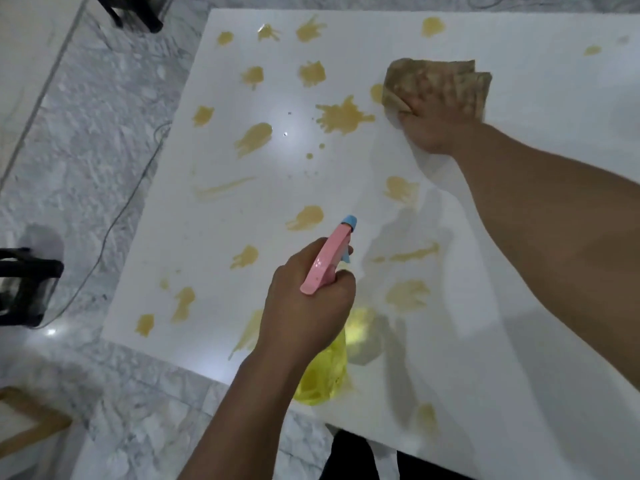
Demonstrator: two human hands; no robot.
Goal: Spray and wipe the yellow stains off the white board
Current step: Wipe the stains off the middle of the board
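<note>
The white board (346, 161) lies flat and is dotted with several yellow stains (343, 116) over its left and middle parts. My left hand (308, 303) grips a spray bottle (325, 368) with a yellow body, a pink trigger head and a blue nozzle, held above the board's near edge and pointing away from me. My right hand (433, 123) presses a folded brown cloth (440, 81) flat on the board at the upper right, its left edge touching a stain. The board between my arms shows only faint smears.
The board rests above a grey marble floor (104, 150). A thin cable (131, 202) runs across the floor on the left. Black furniture legs (27, 285) stand at the left edge and top left. A wooden piece (31, 424) lies at the bottom left.
</note>
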